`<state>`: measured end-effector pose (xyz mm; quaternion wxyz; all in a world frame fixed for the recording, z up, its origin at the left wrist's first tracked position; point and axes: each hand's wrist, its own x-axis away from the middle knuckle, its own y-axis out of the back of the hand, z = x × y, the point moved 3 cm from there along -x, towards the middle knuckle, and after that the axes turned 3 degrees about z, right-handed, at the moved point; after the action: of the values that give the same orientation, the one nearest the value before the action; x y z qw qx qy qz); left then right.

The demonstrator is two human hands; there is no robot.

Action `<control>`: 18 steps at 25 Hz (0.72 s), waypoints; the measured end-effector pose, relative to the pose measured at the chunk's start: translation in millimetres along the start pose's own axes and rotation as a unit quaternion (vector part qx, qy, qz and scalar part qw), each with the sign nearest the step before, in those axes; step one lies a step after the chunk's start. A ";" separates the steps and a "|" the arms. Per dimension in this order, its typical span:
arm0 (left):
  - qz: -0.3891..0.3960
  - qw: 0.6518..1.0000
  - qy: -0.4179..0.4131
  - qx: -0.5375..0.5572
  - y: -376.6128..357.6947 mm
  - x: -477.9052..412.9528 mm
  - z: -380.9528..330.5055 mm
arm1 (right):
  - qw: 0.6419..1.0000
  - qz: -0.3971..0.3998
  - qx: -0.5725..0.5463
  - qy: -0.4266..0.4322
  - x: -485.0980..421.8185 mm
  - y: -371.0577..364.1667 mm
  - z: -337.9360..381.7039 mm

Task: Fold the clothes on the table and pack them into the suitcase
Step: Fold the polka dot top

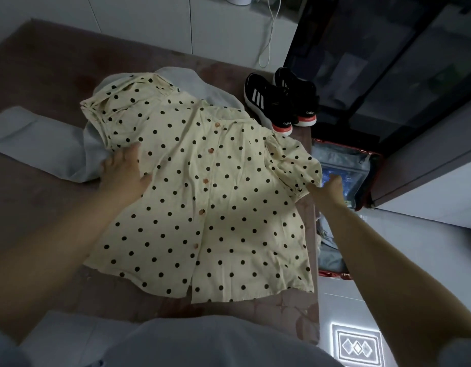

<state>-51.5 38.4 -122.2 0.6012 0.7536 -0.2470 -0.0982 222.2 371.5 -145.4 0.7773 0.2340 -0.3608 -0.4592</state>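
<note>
A pale grey garment (pixel 30 139) lies far left on the brown worktop (pixel 43 75). Just right of it, the left hand (pixel 124 172) presses flat, fingers straight, on a cream polka-dot button-front blouse (pixel 215 202) spread buttons-up at the centre. The right hand (pixel 331 188) pinches the blouse's right sleeve cuff at the worktop's right edge, above an open red-rimmed suitcase (pixel 345 156) on the floor. The blouse looks thin, light and limp, and is probably best held at the shoulders and hem.

Left hand (pixel 124 172) lies flat, right hand (pixel 331 186) curled (pinching).
</note>
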 end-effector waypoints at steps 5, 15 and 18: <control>-0.008 0.999 0.046 -0.015 13.3 -19.5 37.7 | 0.992 0.046 0.095 -0.069 -36.9 -6.1 -2.1; -0.022 0.952 0.200 0.228 34.7 -61.6 88.3 | 0.976 0.040 0.042 0.208 29.6 -6.9 122.1; -0.002 0.932 0.205 0.299 18.9 -96.7 116.6 | 0.911 0.279 0.152 0.263 69.0 -67.8 127.6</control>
<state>-191.3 -17.1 -148.7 0.3851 0.9028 -0.1353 0.1355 108.2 274.6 -88.2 0.8955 0.3514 -0.2596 -0.0850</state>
